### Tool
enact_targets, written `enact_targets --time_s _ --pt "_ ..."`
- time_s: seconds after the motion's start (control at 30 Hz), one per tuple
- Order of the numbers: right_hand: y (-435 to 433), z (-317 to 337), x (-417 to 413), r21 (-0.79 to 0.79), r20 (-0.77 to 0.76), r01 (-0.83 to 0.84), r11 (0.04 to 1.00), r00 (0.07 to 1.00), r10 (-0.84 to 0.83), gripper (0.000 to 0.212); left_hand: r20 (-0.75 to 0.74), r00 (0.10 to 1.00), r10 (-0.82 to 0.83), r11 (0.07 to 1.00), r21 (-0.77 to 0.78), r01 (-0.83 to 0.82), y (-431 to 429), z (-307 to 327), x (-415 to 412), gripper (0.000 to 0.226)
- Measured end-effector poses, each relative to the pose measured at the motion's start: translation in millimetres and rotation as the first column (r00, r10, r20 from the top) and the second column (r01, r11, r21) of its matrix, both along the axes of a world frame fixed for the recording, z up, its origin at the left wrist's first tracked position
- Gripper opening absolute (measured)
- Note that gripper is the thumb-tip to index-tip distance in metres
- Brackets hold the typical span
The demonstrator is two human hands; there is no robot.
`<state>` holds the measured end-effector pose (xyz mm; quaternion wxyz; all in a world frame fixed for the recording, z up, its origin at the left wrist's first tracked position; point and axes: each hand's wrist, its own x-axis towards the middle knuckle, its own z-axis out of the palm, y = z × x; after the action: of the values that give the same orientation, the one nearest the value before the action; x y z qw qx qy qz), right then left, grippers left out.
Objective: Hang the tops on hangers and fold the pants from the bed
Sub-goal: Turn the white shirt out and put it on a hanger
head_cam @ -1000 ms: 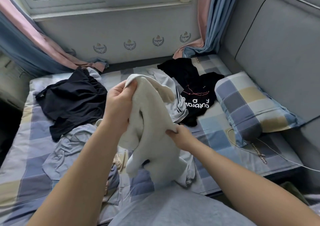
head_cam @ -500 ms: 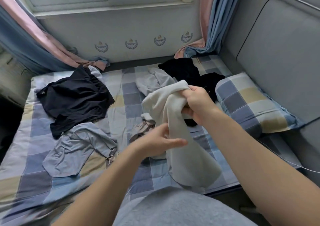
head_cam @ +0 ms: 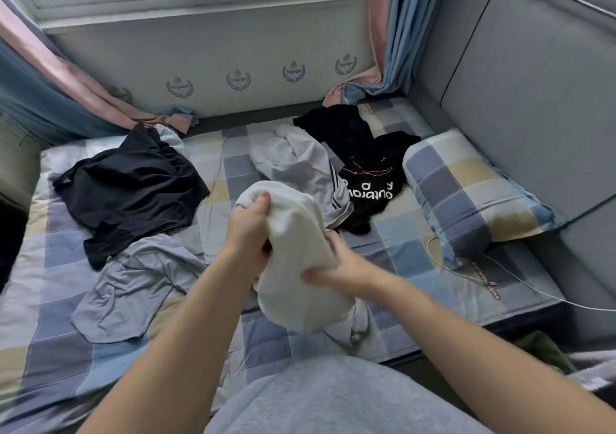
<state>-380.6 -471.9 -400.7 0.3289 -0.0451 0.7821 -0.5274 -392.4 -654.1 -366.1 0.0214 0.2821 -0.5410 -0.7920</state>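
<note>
Gripping a cream-white garment (head_cam: pixel 293 253) in both hands, a person holds it bunched above the near middle of a checked bed (head_cam: pixel 50 333). The left hand (head_cam: pixel 248 230) clenches the upper folds with the thumb raised, and the right hand (head_cam: pixel 340 268) pinches the cloth lower down on its right side. A black top (head_cam: pixel 130 183) lies toward the bed's far left corner, with a grey-blue shirt (head_cam: pixel 133 287) just nearer. Light grey striped pants (head_cam: pixel 296 163) sit mid-bed beside a black printed top (head_cam: pixel 370 173). A checked pillow (head_cam: pixel 466 193) rests at the right edge.
</note>
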Motion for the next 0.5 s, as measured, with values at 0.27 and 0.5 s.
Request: enact_targets --time_s 0.27,0.5 --pt "-3.8 -8.2 -10.3 -0.011 -0.097 0.278 0.96 0.956 -0.278 0.035 -0.066 0.998 -0.011 1.0 -0.018 0.009 -27.6 -4.6 -1.6 0.02" --pt "-6.4 53.9 -46.3 -0.197 -0.107 0.286 0.938 0.944 -0.311 0.025 0.079 0.828 -0.555 0.768 -0.334 0.547 -9.4 -32.4 29.0 0.092"
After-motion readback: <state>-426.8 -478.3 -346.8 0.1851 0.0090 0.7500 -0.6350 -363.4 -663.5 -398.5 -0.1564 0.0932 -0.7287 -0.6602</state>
